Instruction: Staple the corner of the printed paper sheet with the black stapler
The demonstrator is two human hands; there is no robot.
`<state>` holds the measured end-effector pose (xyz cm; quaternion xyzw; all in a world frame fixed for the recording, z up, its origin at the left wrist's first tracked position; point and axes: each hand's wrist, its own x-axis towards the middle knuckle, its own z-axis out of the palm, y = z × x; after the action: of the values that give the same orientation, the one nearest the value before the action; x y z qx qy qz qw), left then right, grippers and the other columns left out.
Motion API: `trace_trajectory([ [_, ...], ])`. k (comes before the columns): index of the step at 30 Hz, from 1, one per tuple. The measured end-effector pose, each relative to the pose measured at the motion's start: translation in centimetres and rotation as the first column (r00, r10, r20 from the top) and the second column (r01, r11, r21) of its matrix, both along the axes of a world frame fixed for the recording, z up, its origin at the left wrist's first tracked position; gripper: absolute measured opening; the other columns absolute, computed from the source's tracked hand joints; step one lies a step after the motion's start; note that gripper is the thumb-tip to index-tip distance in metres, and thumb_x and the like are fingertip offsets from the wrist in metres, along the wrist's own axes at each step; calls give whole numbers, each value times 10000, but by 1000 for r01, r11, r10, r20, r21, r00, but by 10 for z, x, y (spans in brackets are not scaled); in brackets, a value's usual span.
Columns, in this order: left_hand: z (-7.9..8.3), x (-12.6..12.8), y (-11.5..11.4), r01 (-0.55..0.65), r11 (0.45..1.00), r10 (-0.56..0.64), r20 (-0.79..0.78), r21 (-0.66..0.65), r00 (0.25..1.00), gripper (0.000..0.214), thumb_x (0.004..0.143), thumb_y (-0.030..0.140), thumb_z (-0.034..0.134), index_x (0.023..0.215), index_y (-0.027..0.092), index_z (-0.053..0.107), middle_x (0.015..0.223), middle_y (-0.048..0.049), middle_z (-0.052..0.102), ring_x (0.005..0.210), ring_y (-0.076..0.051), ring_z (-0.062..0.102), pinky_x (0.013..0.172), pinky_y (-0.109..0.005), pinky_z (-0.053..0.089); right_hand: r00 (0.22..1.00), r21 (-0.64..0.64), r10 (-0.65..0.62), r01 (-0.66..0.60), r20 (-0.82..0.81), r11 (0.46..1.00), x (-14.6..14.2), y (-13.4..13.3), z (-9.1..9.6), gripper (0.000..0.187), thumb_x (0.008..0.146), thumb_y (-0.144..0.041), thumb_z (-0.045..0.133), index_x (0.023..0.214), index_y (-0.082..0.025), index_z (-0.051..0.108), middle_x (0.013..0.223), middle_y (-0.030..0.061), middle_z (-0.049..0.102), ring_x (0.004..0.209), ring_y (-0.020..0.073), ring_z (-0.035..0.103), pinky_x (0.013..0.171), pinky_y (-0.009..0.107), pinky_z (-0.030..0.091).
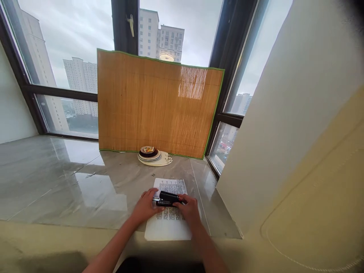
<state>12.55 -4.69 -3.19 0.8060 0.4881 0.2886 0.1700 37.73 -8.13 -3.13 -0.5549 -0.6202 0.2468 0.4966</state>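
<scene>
A black stapler point(168, 198) with a silvery metal part at its left end lies across or just above printed sheets of paper point(170, 229); I cannot tell whether it touches them. My left hand point(145, 206) curves around the stapler's left end, fingers on the far side and thumb along the near side. At the other end, my right hand point(189, 208) grips the stapler between thumb and fingers. The text on the paper shows above and below the stapler, and the sheet's near end reaches over the ledge's front edge.
A stack of plates point(150, 157) stands farther back on the grey marble-look ledge point(85, 178). Behind it a bamboo mat point(153, 110) with green edging leans against the window. To the right rises a pale wall point(273, 125), with a beaded cord point(287, 257) beside it.
</scene>
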Motion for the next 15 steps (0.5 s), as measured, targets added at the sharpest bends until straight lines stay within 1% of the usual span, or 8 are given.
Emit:
trace_trajectory([
  [2,0,-1,0,-5,998,10,84,-61,996,858,723,517,818,1443,163,514,1500,-182,532,1394,-351,500,1185,-480,366,999,8,-31,31,38,999,0,-1,5,272,768,-384,773,969,-203,788,987,80,797,943,286,751,955,439,556],
  [4,-1,-2,0,-7,994,28,197,-109,980,912,706,495,831,1476,166,470,1528,-184,500,1405,-349,495,1170,-469,396,993,54,-35,29,117,998,-4,0,12,384,761,-394,785,1099,-213,768,1151,93,770,1091,296,717,1036,451,516],
  [7,-3,-6,2,34,990,33,448,-140,894,796,786,508,767,1452,176,486,1526,-173,514,1421,-320,489,1197,-461,380,956,40,45,-59,291,997,-15,7,27,555,736,-364,818,1264,-238,705,1293,89,715,1226,294,649,1075,431,486],
  [8,-3,-9,5,47,984,62,571,-174,818,690,840,513,715,1413,179,521,1509,-165,537,1420,-304,495,1206,-460,374,934,0,80,-85,347,996,-20,9,32,523,744,-353,817,1245,-244,717,1226,80,742,1182,293,668,1040,420,504],
  [10,-4,-15,10,71,954,197,787,-292,585,479,954,505,573,1297,172,596,1460,-160,588,1382,-278,543,1199,-461,398,896,-42,112,-104,429,994,-32,10,41,334,794,-346,793,1113,-251,768,1036,56,785,1030,281,713,942,389,533],
  [12,-5,-22,15,99,916,331,872,-389,361,407,1022,478,454,1176,150,639,1403,-174,626,1312,-256,609,1179,-450,439,878,35,82,-112,472,993,-45,8,49,221,856,-339,754,1058,-250,774,966,46,782,943,257,718,869,347,534],
  [13,-6,-25,18,110,905,365,882,-412,297,405,1037,463,422,1128,140,650,1364,-186,648,1264,-246,644,1164,-440,462,867,115,53,-126,495,985,-52,5,51,215,885,-322,732,1085,-248,763,993,51,777,948,248,710,859,334,527],
  [15,-8,-29,20,132,899,375,891,-417,258,404,1041,448,420,1082,128,663,1274,-200,695,1175,-233,694,1135,-419,497,811,294,-1,-210,584,933,-67,-1,54,237,951,-256,660,1179,-241,724,1059,70,761,985,236,686,877,333,508],
])
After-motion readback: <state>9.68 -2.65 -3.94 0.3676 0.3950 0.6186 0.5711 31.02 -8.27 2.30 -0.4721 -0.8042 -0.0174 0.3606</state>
